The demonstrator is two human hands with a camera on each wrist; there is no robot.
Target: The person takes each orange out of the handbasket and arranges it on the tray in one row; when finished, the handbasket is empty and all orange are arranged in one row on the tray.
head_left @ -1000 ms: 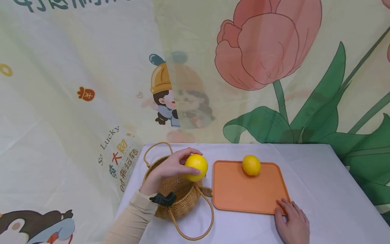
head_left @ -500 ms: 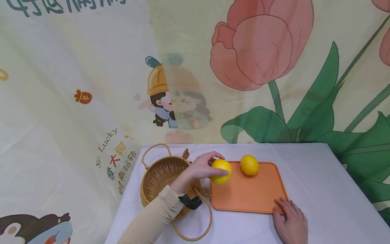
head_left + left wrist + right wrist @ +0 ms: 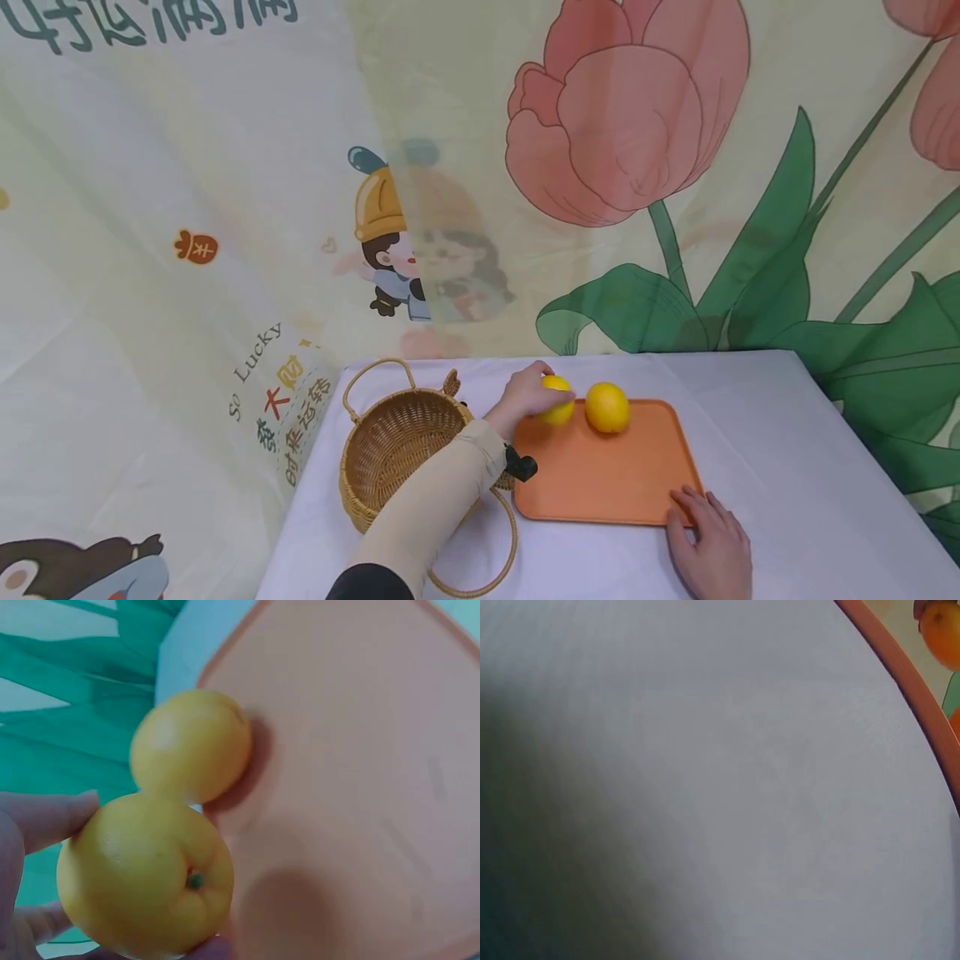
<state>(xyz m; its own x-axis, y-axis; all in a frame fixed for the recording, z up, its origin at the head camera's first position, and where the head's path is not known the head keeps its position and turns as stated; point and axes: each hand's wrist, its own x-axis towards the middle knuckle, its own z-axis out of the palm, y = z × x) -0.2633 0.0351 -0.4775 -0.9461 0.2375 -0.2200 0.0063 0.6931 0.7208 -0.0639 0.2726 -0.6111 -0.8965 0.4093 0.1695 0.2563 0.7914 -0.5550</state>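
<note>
My left hand [image 3: 525, 394] grips a round yellow orange [image 3: 557, 401] over the far left corner of the orange-coloured tray [image 3: 592, 479]. In the left wrist view, thumb and fingers curl round this orange [image 3: 146, 877], whose green stem end shows, and its shadow falls on the tray. A second orange [image 3: 607, 407] lies at the tray's far edge, just right of the held one. My right hand [image 3: 712, 542] rests at the tray's near right corner, fingers relaxed with the fingertips on the rim. The right wrist view shows mostly white cloth and the tray's rim [image 3: 907, 682].
Left of the tray stands a round wicker basket [image 3: 397, 442], partly hidden by my left sleeve [image 3: 442, 500]. One basket handle [image 3: 513, 542] droops onto the white tablecloth [image 3: 780, 450]. A printed curtain [image 3: 450, 108] hangs behind the table.
My left hand has carried the orange rightward from above the basket to the tray's far left corner, near the other orange. The right hand has stayed at the tray's corner.
</note>
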